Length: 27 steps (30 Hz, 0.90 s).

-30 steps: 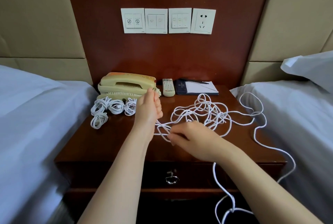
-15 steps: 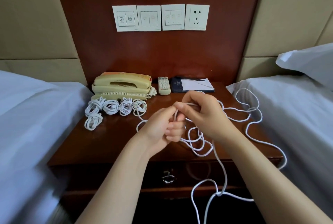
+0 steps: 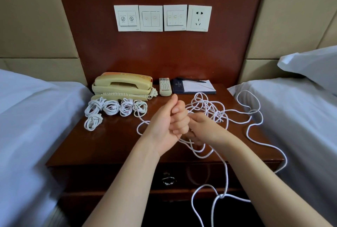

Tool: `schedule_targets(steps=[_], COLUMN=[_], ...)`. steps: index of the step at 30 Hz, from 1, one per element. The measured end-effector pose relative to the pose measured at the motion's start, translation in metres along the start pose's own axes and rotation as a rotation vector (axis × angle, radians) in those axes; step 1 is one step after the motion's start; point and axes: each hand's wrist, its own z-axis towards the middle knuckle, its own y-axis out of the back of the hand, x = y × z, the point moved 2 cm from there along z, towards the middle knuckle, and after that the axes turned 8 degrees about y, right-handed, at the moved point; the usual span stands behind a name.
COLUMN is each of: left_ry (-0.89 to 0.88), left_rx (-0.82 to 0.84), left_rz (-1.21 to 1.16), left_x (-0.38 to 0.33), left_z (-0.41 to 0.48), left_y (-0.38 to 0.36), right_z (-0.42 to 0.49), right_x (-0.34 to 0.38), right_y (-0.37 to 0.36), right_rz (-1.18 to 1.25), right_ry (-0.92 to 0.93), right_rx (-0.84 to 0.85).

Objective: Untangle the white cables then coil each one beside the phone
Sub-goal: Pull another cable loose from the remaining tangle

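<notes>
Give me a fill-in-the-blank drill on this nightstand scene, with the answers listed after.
1. The remote control lies between the phone and the ____.
2. The coiled white cables sit directly in front of the ____.
3. The loose white cable gripped by the left hand trails onto the bed on the person's ____.
Missing words: notepad; phone; right.

**Nightstand between two beds**

A nightstand (image 3: 109, 146) is flanked by a left bed (image 3: 27, 121) and a right bed (image 3: 295, 121). Along its back, phone (image 3: 124, 86), remote (image 3: 165, 87) and notepad (image 3: 197, 87) are lined up left to right. Coiled cables (image 3: 113, 109) are laid before the phone. A tangled cable (image 3: 209, 107) is spread across the right half and over the front edge.
</notes>
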Motion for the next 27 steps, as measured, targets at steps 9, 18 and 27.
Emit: schedule_targets(steps=[9, 18, 27], left_ry=[-0.182, -0.235, 0.131], left_rx=[-0.337, -0.544, -0.117], left_rz=[-0.041, 0.518, 0.503], left_x=[-0.021, -0.013, 0.015], left_z=[0.005, 0.013, 0.006], left_y=[0.026, 0.035, -0.001], right_z=[-0.014, -0.023, -0.011], right_x=[0.017, 0.042, 0.023], right_y=[-0.012, -0.01, 0.025], right_rz=[-0.41, -0.383, -0.309], right_ry=[0.027, 0.355, 0.464], right_rx=[0.323, 0.215, -0.296])
